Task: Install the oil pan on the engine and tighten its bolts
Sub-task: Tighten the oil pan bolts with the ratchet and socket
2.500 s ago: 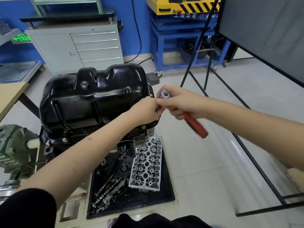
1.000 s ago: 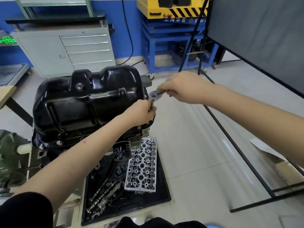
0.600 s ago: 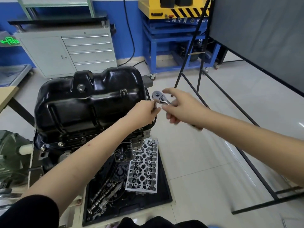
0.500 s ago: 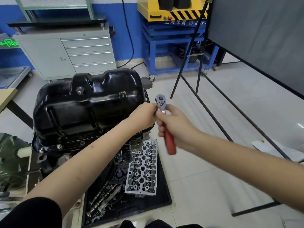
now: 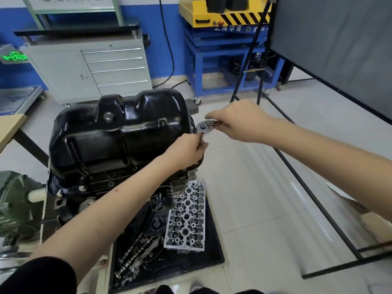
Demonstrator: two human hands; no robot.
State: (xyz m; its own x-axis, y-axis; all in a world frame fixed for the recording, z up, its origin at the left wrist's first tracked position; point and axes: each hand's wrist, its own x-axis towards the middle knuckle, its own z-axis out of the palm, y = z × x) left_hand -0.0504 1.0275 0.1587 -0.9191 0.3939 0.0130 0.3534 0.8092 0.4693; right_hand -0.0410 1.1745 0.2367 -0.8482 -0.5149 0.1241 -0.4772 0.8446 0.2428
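Note:
A glossy black oil pan sits upside-up on the engine, with bolts visible along its near flange. At the pan's right edge stands a ratchet wrench whose silver head shows. My right hand grips the wrench handle, which the hand hides. My left hand pinches the extension shaft just below the ratchet head, against the pan's right flange.
A black tray on the floor below the engine holds a cylinder head, camshafts and an oil filter. A black frame stand runs along the right. A grey drawer cabinet and a blue bench stand behind.
My right hand has swung the wrench handle from pointing toward me round to the right and away, hiding the red grip. My left hand stays on the shaft.

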